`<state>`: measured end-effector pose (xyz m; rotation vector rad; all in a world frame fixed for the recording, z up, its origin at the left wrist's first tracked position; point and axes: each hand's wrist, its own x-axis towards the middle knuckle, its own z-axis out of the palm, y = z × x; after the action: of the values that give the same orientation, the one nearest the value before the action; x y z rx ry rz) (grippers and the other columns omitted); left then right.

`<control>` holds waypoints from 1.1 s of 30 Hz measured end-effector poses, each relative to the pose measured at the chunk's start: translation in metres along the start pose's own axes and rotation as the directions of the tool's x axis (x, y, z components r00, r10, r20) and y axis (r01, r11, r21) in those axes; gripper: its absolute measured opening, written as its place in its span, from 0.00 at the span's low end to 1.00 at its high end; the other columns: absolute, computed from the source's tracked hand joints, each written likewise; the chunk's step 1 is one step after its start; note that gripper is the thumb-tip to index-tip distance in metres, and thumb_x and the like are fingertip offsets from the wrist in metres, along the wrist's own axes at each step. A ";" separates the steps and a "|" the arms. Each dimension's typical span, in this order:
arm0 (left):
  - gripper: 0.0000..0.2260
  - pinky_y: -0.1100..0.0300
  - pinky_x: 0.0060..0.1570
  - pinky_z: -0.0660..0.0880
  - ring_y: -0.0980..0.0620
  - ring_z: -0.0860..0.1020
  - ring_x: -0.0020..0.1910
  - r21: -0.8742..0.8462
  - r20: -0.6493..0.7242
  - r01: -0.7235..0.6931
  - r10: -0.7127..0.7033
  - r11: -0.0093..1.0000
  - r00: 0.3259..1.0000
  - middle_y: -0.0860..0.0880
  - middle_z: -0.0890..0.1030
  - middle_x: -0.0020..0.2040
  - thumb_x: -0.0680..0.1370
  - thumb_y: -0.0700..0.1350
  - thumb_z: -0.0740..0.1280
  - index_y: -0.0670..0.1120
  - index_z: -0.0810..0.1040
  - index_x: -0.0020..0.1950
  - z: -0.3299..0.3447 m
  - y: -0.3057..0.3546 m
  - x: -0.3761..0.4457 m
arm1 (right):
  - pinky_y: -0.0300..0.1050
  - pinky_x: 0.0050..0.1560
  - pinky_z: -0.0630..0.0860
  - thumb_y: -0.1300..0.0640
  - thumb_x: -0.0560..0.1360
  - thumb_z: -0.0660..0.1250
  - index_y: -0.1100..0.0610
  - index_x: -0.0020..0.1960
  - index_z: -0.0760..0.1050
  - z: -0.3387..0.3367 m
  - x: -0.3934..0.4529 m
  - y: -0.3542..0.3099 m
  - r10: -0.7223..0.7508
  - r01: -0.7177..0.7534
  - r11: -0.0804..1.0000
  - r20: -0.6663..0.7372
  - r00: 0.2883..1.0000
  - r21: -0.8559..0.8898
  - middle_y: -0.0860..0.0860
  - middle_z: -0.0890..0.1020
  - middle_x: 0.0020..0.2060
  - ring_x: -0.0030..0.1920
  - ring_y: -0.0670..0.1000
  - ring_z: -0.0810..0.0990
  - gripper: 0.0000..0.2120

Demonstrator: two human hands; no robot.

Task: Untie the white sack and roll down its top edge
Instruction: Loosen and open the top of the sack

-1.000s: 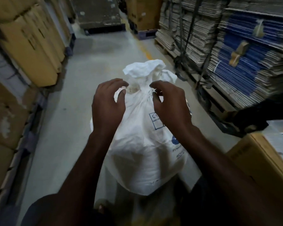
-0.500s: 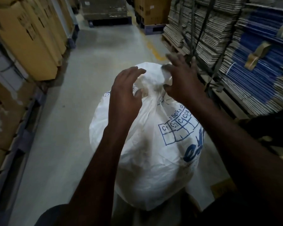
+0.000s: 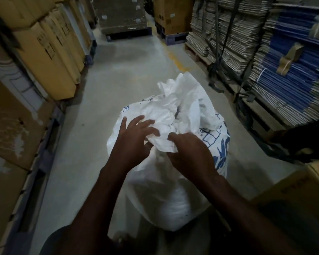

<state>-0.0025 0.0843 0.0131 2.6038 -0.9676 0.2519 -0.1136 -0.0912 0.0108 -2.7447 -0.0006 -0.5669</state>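
A full white woven sack (image 3: 173, 190) with blue print stands on the grey floor in front of me. Its top (image 3: 182, 100) is loose and crumpled, spread open in folds, and I see no tie on it. My left hand (image 3: 134, 138) rests on the near left of the top with fingers spread over the fabric. My right hand (image 3: 190, 153) pinches a fold of the near top edge between thumb and fingers. What is inside the sack is hidden by the folds.
Tall cardboard boxes (image 3: 50, 52) line the left side of the aisle. Strapped stacks of flat cartons (image 3: 265, 61) on pallets line the right. A brown box (image 3: 302, 196) sits at the near right. More palletised boxes (image 3: 123, 15) stand at the far end.
The sack's neck was gathered shut under my fingers; now it has come loose and spread open. Both hands have dropped from the neck to the near top edge.
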 end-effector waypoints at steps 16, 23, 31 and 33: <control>0.12 0.46 0.57 0.77 0.44 0.80 0.55 -0.164 -0.057 0.004 -0.014 0.986 0.998 0.49 0.86 0.52 0.80 0.39 0.65 0.49 0.85 0.59 -0.011 0.046 0.008 | 0.52 0.58 0.78 0.48 0.82 0.66 0.54 0.61 0.82 -0.009 0.017 0.022 -0.002 -0.032 0.987 0.212 0.977 0.160 0.51 0.82 0.59 0.58 0.55 0.82 0.13; 0.17 0.50 0.64 0.70 0.42 0.76 0.64 0.008 -0.073 -0.003 0.004 1.000 0.997 0.49 0.83 0.59 0.77 0.38 0.70 0.50 0.83 0.65 0.026 0.049 0.060 | 0.50 0.78 0.66 0.69 0.75 0.63 0.60 0.70 0.76 0.003 0.065 0.056 0.047 -0.047 0.999 0.120 0.992 -0.002 0.55 0.65 0.80 0.78 0.56 0.67 0.24; 0.32 0.43 0.69 0.72 0.37 0.75 0.71 0.087 0.246 0.040 -0.060 0.995 0.967 0.44 0.69 0.79 0.79 0.41 0.64 0.56 0.59 0.82 0.060 0.032 0.076 | 0.58 0.65 0.75 0.55 0.82 0.64 0.54 0.86 0.46 0.029 0.069 0.077 0.309 -0.257 0.945 0.298 0.903 -0.201 0.65 0.50 0.84 0.73 0.67 0.73 0.39; 0.29 0.41 0.60 0.77 0.35 0.80 0.62 0.079 0.285 0.121 -0.139 0.990 0.948 0.41 0.74 0.75 0.85 0.48 0.58 0.57 0.53 0.86 0.065 0.025 0.072 | 0.54 0.54 0.76 0.55 0.83 0.63 0.54 0.86 0.38 0.027 0.068 0.077 0.345 -0.299 0.934 0.271 0.899 -0.197 0.66 0.50 0.83 0.66 0.68 0.78 0.42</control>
<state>0.0379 -0.0014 -0.0195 2.7997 -0.8849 -0.1418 -0.0358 -0.1600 -0.0114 -2.8594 0.4347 -0.0551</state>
